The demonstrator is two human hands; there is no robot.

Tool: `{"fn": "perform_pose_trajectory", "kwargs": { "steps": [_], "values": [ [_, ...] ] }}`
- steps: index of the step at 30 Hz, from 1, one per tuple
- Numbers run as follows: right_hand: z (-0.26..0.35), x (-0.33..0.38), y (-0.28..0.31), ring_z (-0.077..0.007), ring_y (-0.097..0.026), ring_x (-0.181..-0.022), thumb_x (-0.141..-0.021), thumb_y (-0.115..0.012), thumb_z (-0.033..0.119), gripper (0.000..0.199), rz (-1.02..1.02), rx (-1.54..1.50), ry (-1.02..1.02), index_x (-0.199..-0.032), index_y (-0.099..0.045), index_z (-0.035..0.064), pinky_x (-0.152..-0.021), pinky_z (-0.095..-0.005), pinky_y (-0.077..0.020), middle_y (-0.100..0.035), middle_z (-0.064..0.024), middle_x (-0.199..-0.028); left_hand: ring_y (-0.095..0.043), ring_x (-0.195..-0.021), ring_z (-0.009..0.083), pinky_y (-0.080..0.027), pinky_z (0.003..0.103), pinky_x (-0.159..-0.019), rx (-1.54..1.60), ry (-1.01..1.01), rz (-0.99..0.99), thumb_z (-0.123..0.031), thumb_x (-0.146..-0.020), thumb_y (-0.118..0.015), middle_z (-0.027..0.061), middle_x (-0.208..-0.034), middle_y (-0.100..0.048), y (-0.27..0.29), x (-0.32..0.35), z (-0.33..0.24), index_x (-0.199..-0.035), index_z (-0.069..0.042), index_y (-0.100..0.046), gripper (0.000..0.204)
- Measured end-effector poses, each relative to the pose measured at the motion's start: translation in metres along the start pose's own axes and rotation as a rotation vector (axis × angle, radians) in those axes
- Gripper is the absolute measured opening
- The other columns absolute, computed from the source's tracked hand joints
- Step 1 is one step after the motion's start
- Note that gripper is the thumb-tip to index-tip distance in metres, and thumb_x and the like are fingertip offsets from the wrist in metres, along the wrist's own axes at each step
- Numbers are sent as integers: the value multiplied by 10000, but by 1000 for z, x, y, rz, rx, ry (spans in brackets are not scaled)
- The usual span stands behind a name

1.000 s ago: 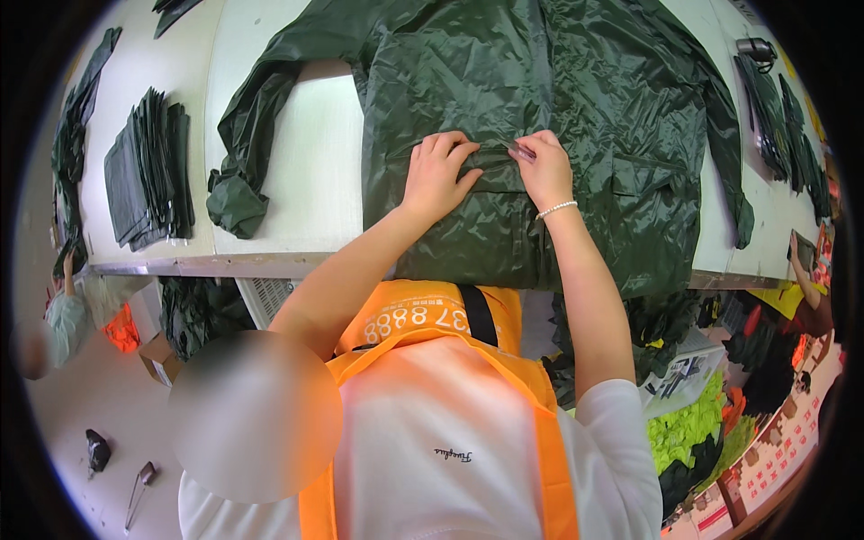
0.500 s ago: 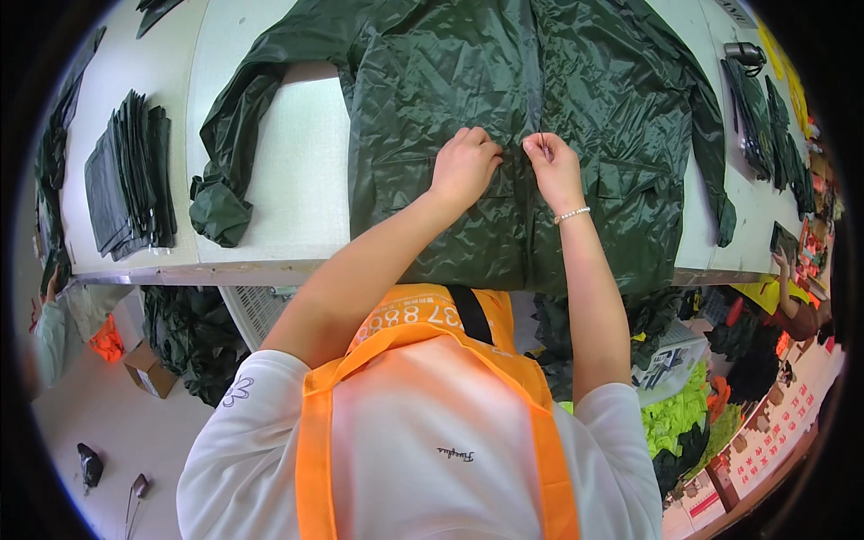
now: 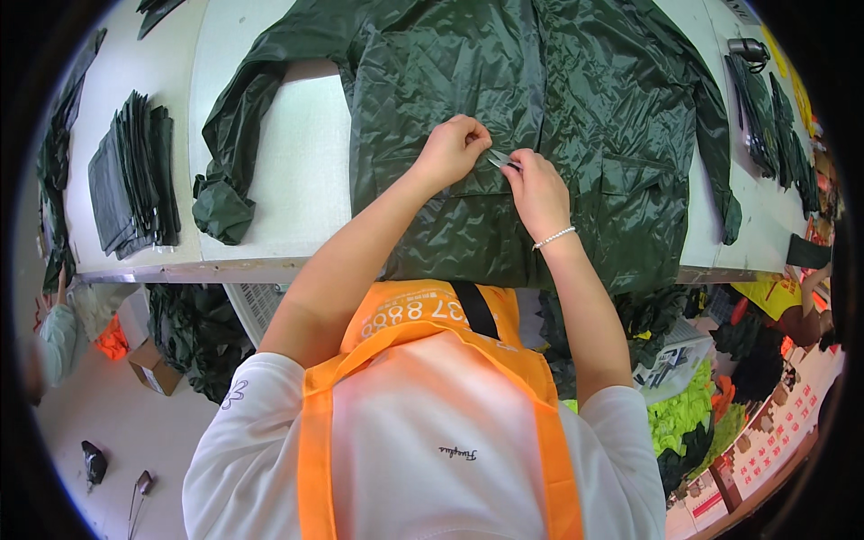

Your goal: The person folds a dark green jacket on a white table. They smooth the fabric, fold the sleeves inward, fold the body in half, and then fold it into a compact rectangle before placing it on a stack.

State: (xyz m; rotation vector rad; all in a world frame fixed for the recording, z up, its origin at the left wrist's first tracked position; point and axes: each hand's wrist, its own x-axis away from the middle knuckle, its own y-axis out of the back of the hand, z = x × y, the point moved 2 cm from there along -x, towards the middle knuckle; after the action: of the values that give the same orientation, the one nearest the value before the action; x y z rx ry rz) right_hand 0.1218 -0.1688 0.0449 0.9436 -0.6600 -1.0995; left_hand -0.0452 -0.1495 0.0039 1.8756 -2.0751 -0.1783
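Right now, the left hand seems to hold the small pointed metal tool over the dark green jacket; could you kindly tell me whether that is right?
Wrong hand: the head view shows the right hand holding the small pointed metal tool over the dark green jacket.

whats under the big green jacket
The green jacket lies on a pale tabletop, visible in the gap between its body and the sleeve at picture left. Anything directly beneath the body is covered and cannot be seen.
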Motion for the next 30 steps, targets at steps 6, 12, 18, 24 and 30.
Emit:
{"fn": "perform_pose_trajectory", "kwargs": {
  "steps": [6, 12, 18, 24, 30],
  "values": [
    [2, -6, -3, -270, -596, -810, -843, -634, 230, 194, 60, 69, 39, -923, -544, 78, -684, -393, -481, -610, -85, -848, -550, -695, 121, -465, 262, -668, -16, 15, -11, -92, -827, -656, 67, -814, -607, 0, 0, -1, -889, 10, -626, 124],
    [-1, -4, 19, -275, -579, -910, -759, -711, 214, 324, 132, -123, 127, -1003, -554, 68, -747, -371, -483, -576, -106, -979, -561, -749, 87, -463, 233, -693, 90, -67, -297, -78, -845, -643, 37, -844, -619, 36, 18, 0, -899, 1, -614, 100],
    [-14, -17, -3, -263, -604, -827, -716, -697, 86, 252, 40, -87, 553, -950, -605, 82, -711, -365, -495, -602, -72, -891, -571, -741, 125, -469, 248, -701, -14, -66, -399, -9, -823, -630, 64, -844, -595, 97, 72, -1, -859, 9, -590, 57],
    [-38, -90, -20, -196, -528, -581, -728, -737, 206, 267, 312, -354, -256, -839, -649, -20, -613, -300, -445, -628, -113, -692, -571, -750, 129, -466, 250, -716, -4, -21, -414, 5, -827, -615, 54, -839, -618, 116, 113, 8, -855, 7, -584, 41],
    [-42, -95, -23, -106, -549, -628, -707, -767, 222, 282, 441, -522, -420, -824, -685, -21, -619, -271, -442, -646, -38, -708, -574, -751, 128, -470, 256, -703, 3, 46, -429, -18, -836, -621, 69, -890, -658, 103, 131, 16, -878, 0, -601, 49]
  ]
}}
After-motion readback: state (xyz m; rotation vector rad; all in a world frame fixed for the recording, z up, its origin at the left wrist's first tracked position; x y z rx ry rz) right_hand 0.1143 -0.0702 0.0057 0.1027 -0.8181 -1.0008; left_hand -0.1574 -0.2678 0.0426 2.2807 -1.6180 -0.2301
